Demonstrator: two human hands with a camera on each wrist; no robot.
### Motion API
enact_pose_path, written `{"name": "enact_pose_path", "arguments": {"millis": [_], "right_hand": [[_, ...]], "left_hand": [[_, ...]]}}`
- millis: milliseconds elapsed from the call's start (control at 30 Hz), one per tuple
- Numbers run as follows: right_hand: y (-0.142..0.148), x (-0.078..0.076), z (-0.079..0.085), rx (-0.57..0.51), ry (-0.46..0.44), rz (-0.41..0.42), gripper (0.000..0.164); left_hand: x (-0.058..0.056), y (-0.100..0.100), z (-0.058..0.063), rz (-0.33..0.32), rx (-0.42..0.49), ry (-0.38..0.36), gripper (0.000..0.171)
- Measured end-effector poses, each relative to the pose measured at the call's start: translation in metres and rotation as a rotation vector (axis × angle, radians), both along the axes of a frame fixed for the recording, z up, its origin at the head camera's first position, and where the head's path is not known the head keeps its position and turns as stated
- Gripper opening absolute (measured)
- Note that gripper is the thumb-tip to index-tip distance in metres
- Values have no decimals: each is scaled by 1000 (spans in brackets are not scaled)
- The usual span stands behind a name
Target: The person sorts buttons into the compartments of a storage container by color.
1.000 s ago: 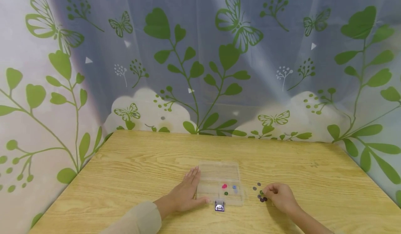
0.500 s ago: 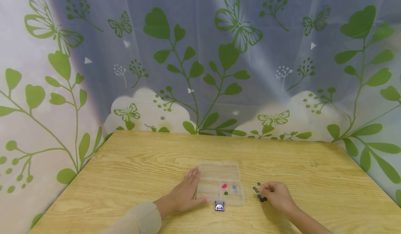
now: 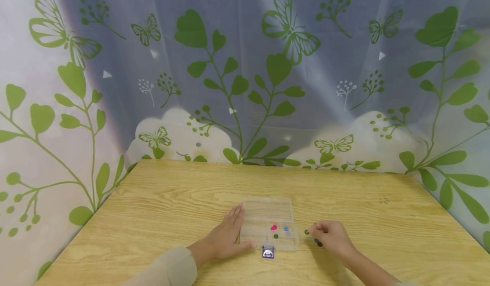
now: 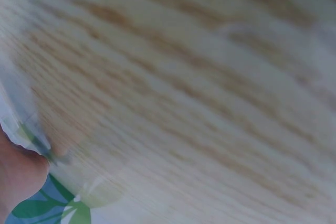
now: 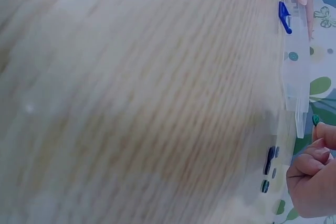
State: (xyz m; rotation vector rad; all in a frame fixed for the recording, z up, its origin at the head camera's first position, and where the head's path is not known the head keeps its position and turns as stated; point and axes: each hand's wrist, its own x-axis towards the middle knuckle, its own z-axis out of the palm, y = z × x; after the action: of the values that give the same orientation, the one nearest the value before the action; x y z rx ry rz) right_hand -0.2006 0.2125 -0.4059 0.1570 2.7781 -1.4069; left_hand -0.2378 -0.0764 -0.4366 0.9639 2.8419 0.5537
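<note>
Between thumb and fingertip, my right hand (image 3: 332,237) pinches a small green button-like disc (image 3: 306,232), just right of the clear plastic box (image 3: 268,209). The right wrist view also shows this green disc (image 5: 315,120) at the fingertips. My left hand (image 3: 227,235) rests against the box's left side, fingers straight and thumb spread along the near edge. Inside the open box lie pink pieces (image 3: 274,227), blue pieces (image 3: 286,229) and a dark green disc (image 3: 276,236). Several dark discs (image 3: 319,243) lie on the table, partly hidden by the right hand.
A purple-blue latch (image 3: 268,252) juts from the box's near edge. Some tiny clear pieces (image 3: 384,201) lie farther right on the wooden table (image 3: 183,192). A patterned curtain (image 3: 245,86) hangs behind it.
My right hand has lifted the green disc from among the dark discs and moved it left toward the box. The left hand and box stay in place.
</note>
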Motion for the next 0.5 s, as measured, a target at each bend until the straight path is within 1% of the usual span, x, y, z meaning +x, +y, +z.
{"name": "enact_pose_path", "arguments": {"millis": [300,500], "right_hand": [[-13,-1,3,-45,-41,-4,12],[-22,-3,1,-37,-26,14,11]], "left_hand": [[1,0,1,1,-1,-3,92],[0,0,1,1,-3,0,92]]}}
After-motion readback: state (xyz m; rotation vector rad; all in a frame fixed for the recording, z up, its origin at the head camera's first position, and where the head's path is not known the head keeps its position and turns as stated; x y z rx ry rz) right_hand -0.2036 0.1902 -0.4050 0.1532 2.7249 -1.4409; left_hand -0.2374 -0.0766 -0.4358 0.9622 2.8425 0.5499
